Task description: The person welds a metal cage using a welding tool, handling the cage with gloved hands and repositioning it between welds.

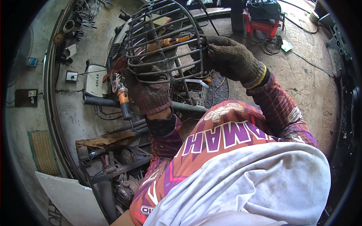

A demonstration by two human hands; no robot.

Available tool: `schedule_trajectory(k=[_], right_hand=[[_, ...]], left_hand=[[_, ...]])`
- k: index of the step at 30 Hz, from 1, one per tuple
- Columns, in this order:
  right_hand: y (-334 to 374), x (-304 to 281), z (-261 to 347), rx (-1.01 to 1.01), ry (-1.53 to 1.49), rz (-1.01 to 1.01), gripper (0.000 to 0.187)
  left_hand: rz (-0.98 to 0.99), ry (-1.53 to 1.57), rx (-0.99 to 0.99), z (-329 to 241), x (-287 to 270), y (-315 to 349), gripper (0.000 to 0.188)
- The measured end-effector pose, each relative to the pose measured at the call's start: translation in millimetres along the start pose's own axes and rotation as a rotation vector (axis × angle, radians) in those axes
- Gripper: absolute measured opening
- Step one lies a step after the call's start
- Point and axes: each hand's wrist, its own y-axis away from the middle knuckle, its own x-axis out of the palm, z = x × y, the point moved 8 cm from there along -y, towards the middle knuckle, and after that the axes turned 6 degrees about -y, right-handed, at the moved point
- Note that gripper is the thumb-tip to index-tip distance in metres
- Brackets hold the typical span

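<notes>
Rod grille held up ahead: my left hand wraps its near-left bars, right hand grips the right rim. Likely stiff, fairly heavy, not fragile; outer rim's my best hold.

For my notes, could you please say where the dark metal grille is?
In the head view, the grille is top-centre, slightly left, gloved left hand at its lower edge, gloved right hand at its right edge.
</notes>
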Motion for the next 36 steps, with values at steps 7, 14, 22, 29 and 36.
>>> schedule_trajectory(k=[7,14,22,29,36], right_hand=[[3,-9,-4,0.015,-0.033,-0.094,0.041],[2,-13,-8,0.024,0.012,-0.057,0.043],[0,-4,-9,0.044,-0.068,-0.019,0.046],[2,-8,-13,0.056,-0.093,-0.052,0.049],[4,-10,-10,0.048,-0.057,-0.106,0.045]], left_hand=[[-0.093,-0.233,0.135,3,-6,2,0.021],[-0.186,-0.289,0.164,1,-14,4,0.02],[-0.146,-0.103,0.009,9,-16,1,0.022],[-0.204,-0.169,0.082,8,-19,5,0.021],[-0.149,-0.091,0.029,17,-28,5,0.024]])
